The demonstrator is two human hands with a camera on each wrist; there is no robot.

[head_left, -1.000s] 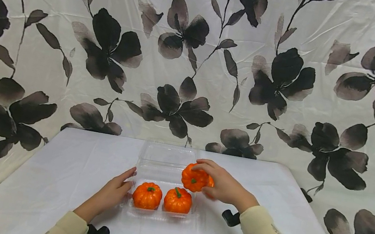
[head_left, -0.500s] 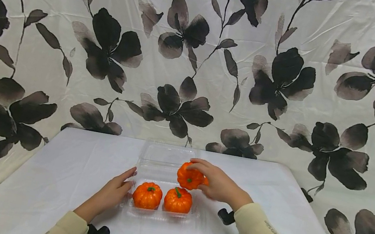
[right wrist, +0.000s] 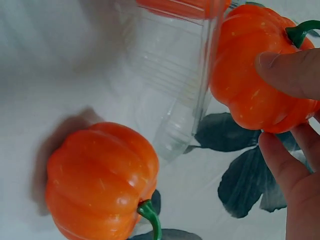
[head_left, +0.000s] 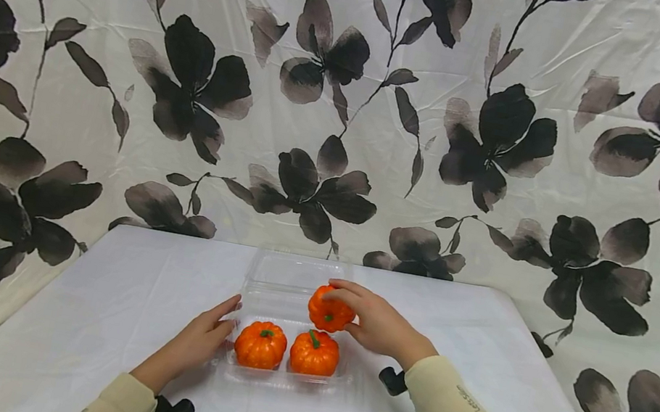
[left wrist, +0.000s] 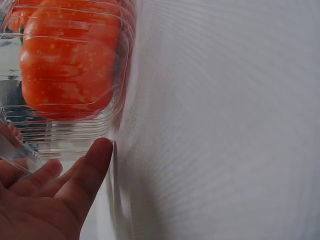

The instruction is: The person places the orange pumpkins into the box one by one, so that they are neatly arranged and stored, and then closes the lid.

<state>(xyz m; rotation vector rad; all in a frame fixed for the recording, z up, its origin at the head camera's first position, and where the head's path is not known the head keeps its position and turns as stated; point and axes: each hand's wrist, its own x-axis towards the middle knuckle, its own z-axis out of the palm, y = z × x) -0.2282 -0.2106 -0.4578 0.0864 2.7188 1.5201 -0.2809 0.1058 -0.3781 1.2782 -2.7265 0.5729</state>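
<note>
My right hand grips a small glossy orange pumpkin with a green stem, held above the back right of a clear plastic container. In the right wrist view, the thumb lies across the held pumpkin and the fingers are beneath it. Two similar pumpkins, one on the left and one on the right, sit side by side in the container's front. My left hand rests at the container's left end, fingers fairly straight and touching it. The left wrist view shows its fingertips by the ribbed wall.
Another orange pumpkin stands on the white table outside the container, seen in the right wrist view. The container's clear lid lies open toward the back. A floral curtain hangs behind the table.
My right hand has moved slightly left with its pumpkin, bringing it farther over the container. The left hand and the two pumpkins in the container have stayed put.
</note>
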